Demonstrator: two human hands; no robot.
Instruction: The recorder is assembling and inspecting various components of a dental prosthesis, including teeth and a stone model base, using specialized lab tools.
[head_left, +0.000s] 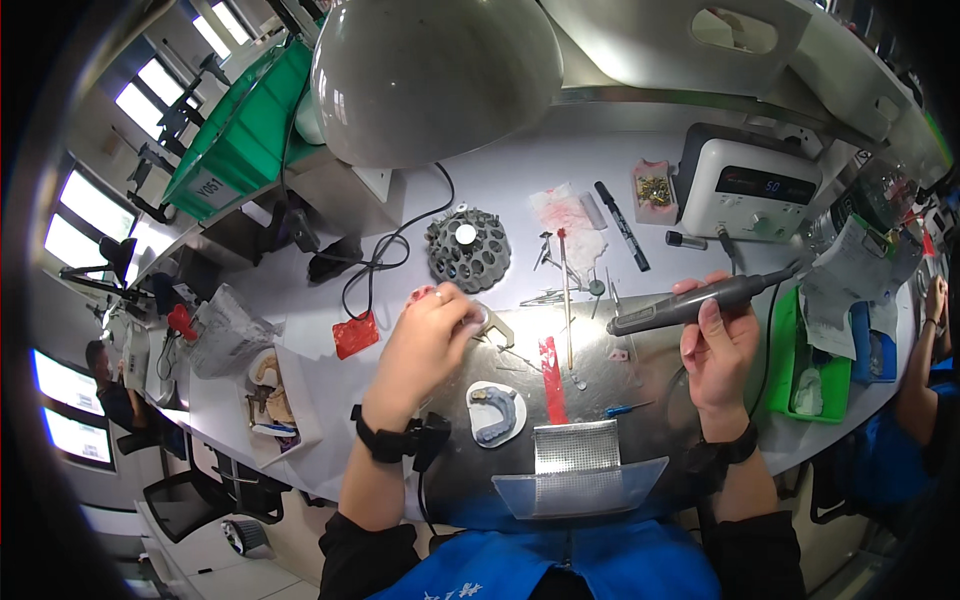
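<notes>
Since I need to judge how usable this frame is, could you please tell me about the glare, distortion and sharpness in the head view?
Head view: strong fisheye bending, with the bench edge curving and a dark rim at the corners; the windows on the left are blown out white; the lamp dome shows soft highlights; the metal work plate reflects light; the left hand and right hand, holding the grey handpiece, look reasonably sharp.

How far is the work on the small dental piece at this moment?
Set aside: a dental model lies on the metal bench plate, untouched. In hand: the left hand pinches a small metal piece; the right hand holds a grey rotary handpiece, its tip apart from the piece. Left: no contact yet, so grinding seems still ahead.
</notes>
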